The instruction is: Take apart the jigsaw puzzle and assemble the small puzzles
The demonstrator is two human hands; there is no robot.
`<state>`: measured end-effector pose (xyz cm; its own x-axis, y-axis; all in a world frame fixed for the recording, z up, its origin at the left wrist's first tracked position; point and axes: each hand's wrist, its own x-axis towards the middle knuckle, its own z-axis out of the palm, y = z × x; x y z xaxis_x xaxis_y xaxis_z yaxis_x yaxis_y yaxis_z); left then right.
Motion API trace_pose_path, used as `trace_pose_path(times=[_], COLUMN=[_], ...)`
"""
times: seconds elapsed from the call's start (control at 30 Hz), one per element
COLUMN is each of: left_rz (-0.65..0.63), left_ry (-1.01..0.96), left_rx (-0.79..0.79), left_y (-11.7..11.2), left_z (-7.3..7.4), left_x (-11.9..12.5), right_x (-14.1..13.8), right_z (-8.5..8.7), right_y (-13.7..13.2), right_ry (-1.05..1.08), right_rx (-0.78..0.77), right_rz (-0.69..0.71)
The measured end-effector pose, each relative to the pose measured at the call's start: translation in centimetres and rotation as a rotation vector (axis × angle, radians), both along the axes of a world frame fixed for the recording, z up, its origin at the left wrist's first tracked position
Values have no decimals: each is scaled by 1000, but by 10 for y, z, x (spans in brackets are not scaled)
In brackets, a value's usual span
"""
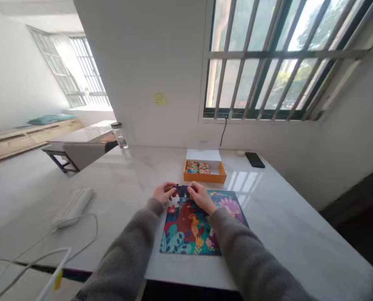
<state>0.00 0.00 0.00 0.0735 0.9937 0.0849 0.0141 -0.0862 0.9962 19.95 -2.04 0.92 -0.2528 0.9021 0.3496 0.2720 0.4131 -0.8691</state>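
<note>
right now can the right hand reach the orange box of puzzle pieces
Probably yes: the right hand is at the dark puzzle piece, just in front of the orange box, and nothing stands between them.

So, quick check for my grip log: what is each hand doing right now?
Left hand: closed, fingertips pinching a dark blue jigsaw piece.
Right hand: closed, pinching the same piece from the other side.

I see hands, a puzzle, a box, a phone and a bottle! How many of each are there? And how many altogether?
Hands: 2 (left hand, right hand)
Jigsaw puzzle: 1
Orange box: 1
Phone: 1
Glass bottle: 1
Total: 6
</note>
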Motion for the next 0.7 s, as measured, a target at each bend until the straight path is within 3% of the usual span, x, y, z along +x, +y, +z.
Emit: trace_pose_path(times=[0.27, 0.37, 0.5, 0.57, 0.7], left_rz=[-130, -123, -179, -248, -324], left_ry=[-81, -93, -87, -28, 306], left_rx=[32, 36, 23, 29, 190], left_y=[-13, -16, -21, -25, -29], left_z=[5, 6, 4, 1, -6], left_x=[18, 21, 25, 28, 31], right_x=[19, 26, 32, 35, 41], right_z=[25, 27, 19, 13, 10], right_y=[-3, -13, -26, -29, -30], right_ry=[-149, -178, -52, 7, -59], right_rx=[30, 11, -175, -214, -31], right_rz=[-21, 15, 147, 165, 33])
